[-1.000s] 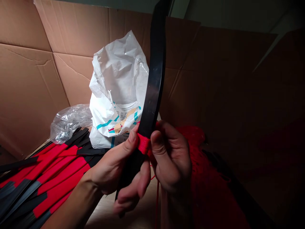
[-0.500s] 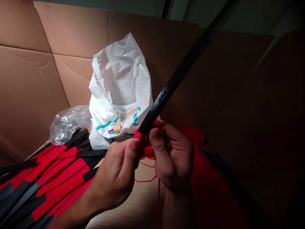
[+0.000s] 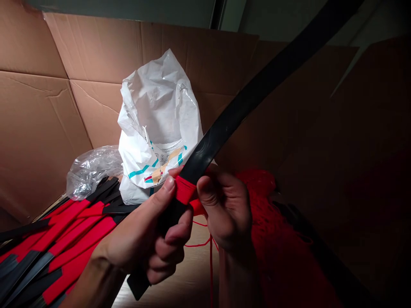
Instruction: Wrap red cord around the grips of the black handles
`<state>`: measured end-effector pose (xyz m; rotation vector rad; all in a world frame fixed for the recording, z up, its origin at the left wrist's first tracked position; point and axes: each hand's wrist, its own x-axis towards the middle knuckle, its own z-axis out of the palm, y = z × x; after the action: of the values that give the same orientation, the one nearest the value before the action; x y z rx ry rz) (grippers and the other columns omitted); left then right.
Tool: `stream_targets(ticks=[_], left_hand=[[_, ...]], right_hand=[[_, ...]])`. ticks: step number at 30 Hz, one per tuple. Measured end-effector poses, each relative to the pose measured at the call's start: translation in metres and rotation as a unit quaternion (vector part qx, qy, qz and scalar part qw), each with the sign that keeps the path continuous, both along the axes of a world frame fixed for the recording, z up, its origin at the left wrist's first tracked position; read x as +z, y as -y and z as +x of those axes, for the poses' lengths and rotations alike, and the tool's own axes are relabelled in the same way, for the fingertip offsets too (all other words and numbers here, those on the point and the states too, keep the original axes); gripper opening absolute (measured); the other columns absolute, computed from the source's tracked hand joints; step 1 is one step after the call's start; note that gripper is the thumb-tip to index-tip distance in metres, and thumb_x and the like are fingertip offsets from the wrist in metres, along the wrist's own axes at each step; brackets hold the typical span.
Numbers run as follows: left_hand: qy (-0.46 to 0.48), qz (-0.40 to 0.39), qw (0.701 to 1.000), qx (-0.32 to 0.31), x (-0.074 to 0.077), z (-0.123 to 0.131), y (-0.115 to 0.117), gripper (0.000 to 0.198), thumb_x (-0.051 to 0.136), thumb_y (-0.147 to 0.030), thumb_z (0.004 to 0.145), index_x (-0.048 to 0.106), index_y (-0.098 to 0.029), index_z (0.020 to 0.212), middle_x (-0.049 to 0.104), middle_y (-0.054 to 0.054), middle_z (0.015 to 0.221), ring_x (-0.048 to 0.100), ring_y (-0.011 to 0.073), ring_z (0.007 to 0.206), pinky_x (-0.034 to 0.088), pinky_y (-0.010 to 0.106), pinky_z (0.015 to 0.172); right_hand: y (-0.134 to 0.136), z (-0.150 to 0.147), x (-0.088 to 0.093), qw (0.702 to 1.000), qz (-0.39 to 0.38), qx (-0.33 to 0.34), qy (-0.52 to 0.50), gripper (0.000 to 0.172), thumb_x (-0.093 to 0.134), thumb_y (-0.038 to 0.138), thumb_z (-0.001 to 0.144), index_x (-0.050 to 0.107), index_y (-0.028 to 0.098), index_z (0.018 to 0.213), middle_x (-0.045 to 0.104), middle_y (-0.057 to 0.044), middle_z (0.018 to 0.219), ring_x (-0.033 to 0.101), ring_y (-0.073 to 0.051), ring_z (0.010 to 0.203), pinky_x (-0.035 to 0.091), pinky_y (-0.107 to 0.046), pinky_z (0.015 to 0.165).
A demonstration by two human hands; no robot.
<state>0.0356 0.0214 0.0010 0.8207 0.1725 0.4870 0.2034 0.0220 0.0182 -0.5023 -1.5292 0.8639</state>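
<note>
My left hand (image 3: 150,244) is closed round the lower end of a long black strip (image 3: 257,90) that slants up to the top right. A narrow band of red thread (image 3: 184,189) is wound on the strip just above my left thumb. My right hand (image 3: 224,205) is closed beside that band, pinching red thread (image 3: 210,256) that trails down from it. Behind my right hand lies a heap of red thread (image 3: 266,205).
A pile of black strips with red wrapped middles (image 3: 64,231) lies at the lower left. A white plastic bag (image 3: 157,124) and a clear plastic bag (image 3: 90,167) stand behind it. Brown cardboard walls (image 3: 41,119) enclose the space; the right side is dark.
The black strip has swung from nearly upright to slanting up right. My left hand let go for a moment and has gripped the strip lower down again. The camera tilted slightly.
</note>
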Motion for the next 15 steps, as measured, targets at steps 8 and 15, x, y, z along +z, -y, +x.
stream_targets(ticks=[8, 15], left_hand=[[-0.172, 0.274, 0.892, 0.316, 0.002, 0.017, -0.002, 0.059, 0.045, -0.069, 0.107, 0.060, -0.019, 0.080, 0.058, 0.000, 0.064, 0.056, 0.0144, 0.056, 0.047, 0.026, 0.055], [-0.247, 0.495, 0.691, 0.465, 0.006, 0.020, 0.017, 0.036, 0.040, -0.041, 0.115, 0.054, -0.022, 0.088, 0.059, 0.001, 0.076, 0.049, 0.0154, 0.065, 0.037, 0.029, 0.065]], right_hand=[[-0.003, -0.007, -0.002, 0.968, 0.092, -0.220, 0.079, 0.034, 0.066, 0.038, 0.107, 0.054, 0.024, 0.078, 0.051, 0.002, 0.070, 0.049, -0.014, 0.063, 0.039, -0.030, 0.058], [0.012, -0.010, 0.005, 0.976, 0.071, -0.195, 0.068, 0.021, 0.062, 0.042, 0.109, 0.072, 0.025, 0.102, 0.065, -0.001, 0.083, 0.059, -0.016, 0.070, 0.049, -0.030, 0.061]])
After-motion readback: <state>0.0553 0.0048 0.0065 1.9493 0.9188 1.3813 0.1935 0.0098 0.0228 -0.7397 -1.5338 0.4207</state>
